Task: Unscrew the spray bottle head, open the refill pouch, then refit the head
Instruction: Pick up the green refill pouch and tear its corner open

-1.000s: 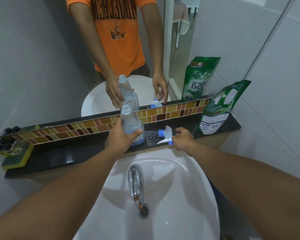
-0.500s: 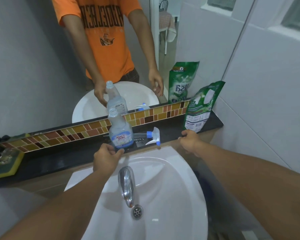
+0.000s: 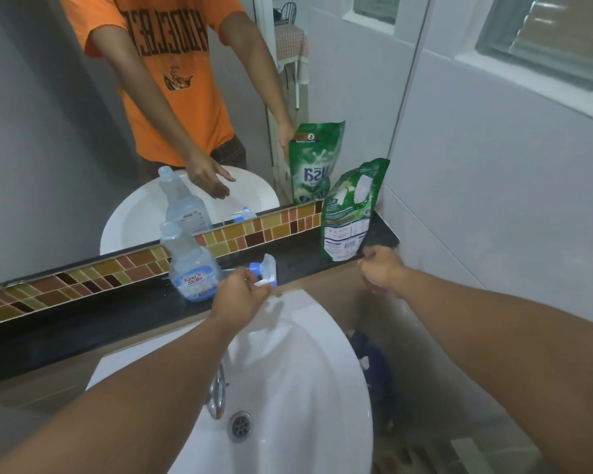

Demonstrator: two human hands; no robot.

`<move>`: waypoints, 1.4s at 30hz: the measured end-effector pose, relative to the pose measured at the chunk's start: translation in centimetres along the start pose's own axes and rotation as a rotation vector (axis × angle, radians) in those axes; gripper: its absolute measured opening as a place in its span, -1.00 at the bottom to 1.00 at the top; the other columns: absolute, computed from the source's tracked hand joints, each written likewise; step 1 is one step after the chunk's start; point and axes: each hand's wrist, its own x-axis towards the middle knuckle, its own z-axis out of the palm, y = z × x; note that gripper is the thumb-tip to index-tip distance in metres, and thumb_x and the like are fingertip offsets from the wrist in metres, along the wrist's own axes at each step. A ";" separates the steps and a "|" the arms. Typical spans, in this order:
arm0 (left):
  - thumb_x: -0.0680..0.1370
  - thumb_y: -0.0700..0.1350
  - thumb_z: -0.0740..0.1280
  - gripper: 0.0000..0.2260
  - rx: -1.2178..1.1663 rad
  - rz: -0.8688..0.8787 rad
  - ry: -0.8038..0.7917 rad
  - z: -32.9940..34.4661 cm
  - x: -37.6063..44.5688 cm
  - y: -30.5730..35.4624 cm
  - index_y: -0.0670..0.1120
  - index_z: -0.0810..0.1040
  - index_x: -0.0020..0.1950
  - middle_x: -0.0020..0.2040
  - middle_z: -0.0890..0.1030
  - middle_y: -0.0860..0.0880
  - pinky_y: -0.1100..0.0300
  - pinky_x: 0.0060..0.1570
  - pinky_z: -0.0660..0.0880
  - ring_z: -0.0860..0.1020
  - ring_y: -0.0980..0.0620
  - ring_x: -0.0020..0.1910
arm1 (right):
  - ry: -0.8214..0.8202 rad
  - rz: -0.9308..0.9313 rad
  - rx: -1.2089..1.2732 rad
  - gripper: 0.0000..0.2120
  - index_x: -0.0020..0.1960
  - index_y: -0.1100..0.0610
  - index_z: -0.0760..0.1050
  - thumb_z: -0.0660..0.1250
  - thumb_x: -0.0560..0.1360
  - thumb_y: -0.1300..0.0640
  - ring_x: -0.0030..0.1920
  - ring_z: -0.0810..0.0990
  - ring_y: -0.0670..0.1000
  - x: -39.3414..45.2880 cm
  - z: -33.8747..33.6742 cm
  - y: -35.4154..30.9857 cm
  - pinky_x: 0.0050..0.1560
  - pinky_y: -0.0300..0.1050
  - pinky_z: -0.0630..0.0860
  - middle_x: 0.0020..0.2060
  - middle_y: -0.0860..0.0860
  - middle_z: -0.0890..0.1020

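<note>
The clear spray bottle (image 3: 190, 268), with a blue label and no head on its neck, stands upright on the black ledge (image 3: 83, 319). The blue and white spray head (image 3: 266, 268) lies on the ledge just right of it. My left hand (image 3: 240, 297) hovers at the head's near side with fingers apart and empty; the mirror shows it open. The green refill pouch (image 3: 351, 210) leans upright in the right corner. My right hand (image 3: 382, 268), fingers curled, sits at the pouch's lower right corner; I see no clear grip on it.
A white basin (image 3: 305, 354) with a chrome tap (image 3: 218, 395) and drain lies below the ledge. A mirror (image 3: 65, 148) with a mosaic tile strip (image 3: 117, 268) backs the ledge. The white tiled wall (image 3: 493, 200) closes in on the right. Dark blue cloth (image 3: 374, 357) lies beside the basin.
My left hand let go of the bottle and moved right to the spray head. My right hand left the spray head and moved to the pouch's lower corner. The view swung right.
</note>
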 end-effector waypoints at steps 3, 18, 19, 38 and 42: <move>0.50 0.10 0.51 -0.68 0.029 0.008 -0.072 1.4 0.9 2.1 -0.04 0.51 0.09 -0.08 0.65 -0.06 0.16 -0.28 0.49 0.61 0.01 -0.16 | 0.004 0.005 0.001 -0.57 0.44 0.12 0.44 0.29 0.57 0.20 -0.19 0.65 0.17 0.6 -1.1 0.3 -0.31 -0.02 0.61 0.11 0.18 0.63; 0.52 0.10 0.48 -0.61 0.042 0.069 -0.167 6.6 5.1 9.0 -0.08 0.51 0.21 0.11 0.60 -0.08 0.08 -0.02 0.53 0.59 -0.05 0.03 | -0.014 -0.067 -0.055 -0.51 0.48 0.16 0.40 0.34 0.57 0.10 0.25 0.57 0.25 5.3 -3.8 -1.1 0.24 0.16 0.55 0.32 0.19 0.55; 0.52 0.10 0.48 -0.60 0.042 0.067 -0.165 6.8 5.4 9.3 -0.09 0.50 0.23 0.12 0.60 -0.09 0.10 -0.04 0.51 0.59 -0.05 0.02 | -0.017 -0.073 -0.058 -0.50 0.48 0.16 0.39 0.35 0.57 0.08 0.27 0.56 0.24 5.6 -3.9 -1.2 0.26 0.15 0.54 0.35 0.18 0.54; 0.71 -0.09 0.17 -0.73 -0.120 0.121 -0.090 9.1 7.3 12.6 -0.11 0.50 0.36 0.32 0.60 -0.15 0.15 0.08 0.34 0.52 -0.15 0.19 | 0.013 -0.247 0.055 -0.91 -0.05 0.00 0.46 0.31 0.64 0.09 0.00 0.62 0.10 6.7 -3.3 -2.3 0.04 -0.03 0.50 -0.16 -0.04 0.64; 0.72 -0.06 0.13 -0.74 -0.126 0.095 -0.058 8.1 7.0 11.7 -0.14 0.53 0.26 0.23 0.61 -0.16 0.08 0.05 0.38 0.50 -0.12 0.07 | 0.013 -0.287 0.088 -0.93 0.08 0.08 0.50 0.30 0.65 0.09 0.02 0.65 0.10 5.4 -2.9 -3.1 0.12 0.06 0.57 -0.04 0.03 0.69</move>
